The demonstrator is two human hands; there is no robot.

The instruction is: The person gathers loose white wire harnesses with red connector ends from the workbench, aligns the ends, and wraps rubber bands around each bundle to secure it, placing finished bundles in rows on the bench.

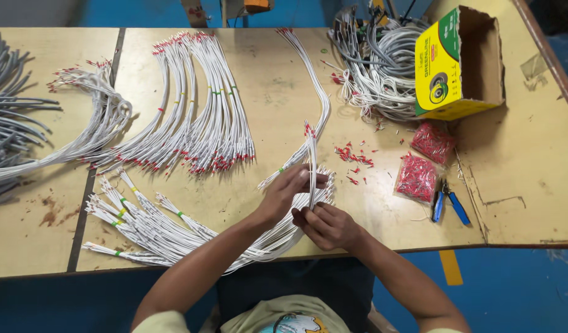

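Holding a thin bundle of white wires (pixel 311 161) upright near the table's front edge, my left hand (pixel 288 192) and right hand (pixel 326 225) both pinch its lower part, red-tipped ends pointing up. Beneath the hands I see a curved heap of white wire bundles (pixel 173 231) on the wooden table (pixel 518 185). Loose red terminals (pixel 353 155), two bags of red terminals (pixel 423 161) and blue-handled pliers (pixel 447 202) lie to the right; a yellow-green cardboard box (pixel 460 61) stands beyond.

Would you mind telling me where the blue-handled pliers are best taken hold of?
Probably by the two blue handles, from the near table edge. The pliers lie flat beside the bags of red terminals; the handles splay toward the person with bare table around them, while the jaws point at the bags.
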